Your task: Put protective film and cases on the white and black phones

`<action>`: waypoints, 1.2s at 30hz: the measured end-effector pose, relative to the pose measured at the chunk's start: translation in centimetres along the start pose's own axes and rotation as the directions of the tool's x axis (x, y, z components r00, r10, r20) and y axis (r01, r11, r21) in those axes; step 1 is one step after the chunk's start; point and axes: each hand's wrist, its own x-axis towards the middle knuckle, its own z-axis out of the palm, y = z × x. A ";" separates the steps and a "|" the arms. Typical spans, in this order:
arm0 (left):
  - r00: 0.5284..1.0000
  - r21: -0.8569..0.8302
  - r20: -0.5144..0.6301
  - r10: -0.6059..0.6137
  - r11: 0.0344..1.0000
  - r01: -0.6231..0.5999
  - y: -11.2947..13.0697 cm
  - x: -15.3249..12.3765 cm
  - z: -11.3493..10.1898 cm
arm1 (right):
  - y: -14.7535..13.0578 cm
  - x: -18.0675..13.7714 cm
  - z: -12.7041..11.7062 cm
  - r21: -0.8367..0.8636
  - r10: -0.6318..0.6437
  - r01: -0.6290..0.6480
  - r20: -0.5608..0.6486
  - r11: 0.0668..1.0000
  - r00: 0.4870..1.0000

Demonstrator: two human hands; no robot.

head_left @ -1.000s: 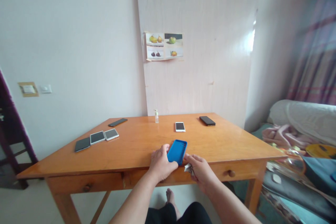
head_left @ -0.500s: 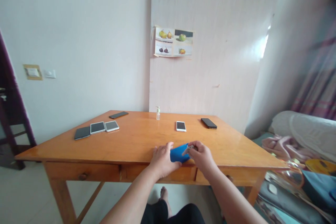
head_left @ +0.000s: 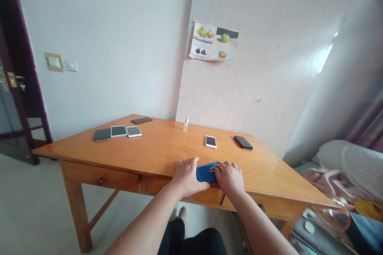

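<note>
A flat blue phone (head_left: 206, 173) lies at the near edge of the table, tilted a little. My left hand (head_left: 188, 177) grips its left end, thumb along the near side and fingers on the far side. My right hand (head_left: 229, 175) presses down on the right end with bent fingers. A small grey-white cloth (head_left: 213, 168) pokes out from under those fingers; most of it is hidden. Beyond the hands lie a white phone (head_left: 211, 142) and, further right, a black phone (head_left: 243, 142).
At the table's left are a dark phone (head_left: 102, 134), two white-framed phones (head_left: 119, 131) side by side, and another dark phone (head_left: 141, 120) behind. A small clear pump bottle (head_left: 186, 124) stands near the back edge. Piled bedding and bags (head_left: 323, 179) lie beyond the right side.
My right hand has lowered onto the blue phone, and its fingers now cover more of the cloth. My left hand keeps its grip. The view has tilted and turned slightly left.
</note>
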 end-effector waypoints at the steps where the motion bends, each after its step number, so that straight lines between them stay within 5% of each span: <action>1: 1.000 0.010 -0.004 0.008 1.000 -0.008 0.0 0.0 0.0 | -0.1 -0.4 0.0 0.003 -0.018 0.018 0.007 1.000 1.000; 12: 0.996 0.036 -0.087 0.017 0.999 -0.014 0.2 -0.4 0.4 | -0.5 -1.9 0.5 0.018 -0.051 0.049 0.156 0.999 0.986; 19: 0.996 0.054 -0.085 0.031 0.998 -0.027 -0.2 -0.3 0.7 | -3.2 -2.6 -0.6 0.167 -0.358 0.330 0.181 0.929 0.916; 27: 0.997 0.006 -0.073 -0.005 1.000 0.005 -0.1 -0.3 0.8 | -0.5 -0.7 0.2 -0.071 -0.038 0.047 0.126 0.996 0.991; 33: 0.997 0.026 -0.074 0.009 1.000 -0.007 -0.1 -0.3 0.8 | -3.2 -2.7 -0.1 0.083 -0.267 0.254 0.215 0.963 0.940; 36: 0.997 0.019 -0.080 0.007 1.000 -0.005 -0.1 -0.3 0.8 | -2.6 -2.2 -0.6 0.008 -0.215 0.219 0.224 0.976 0.951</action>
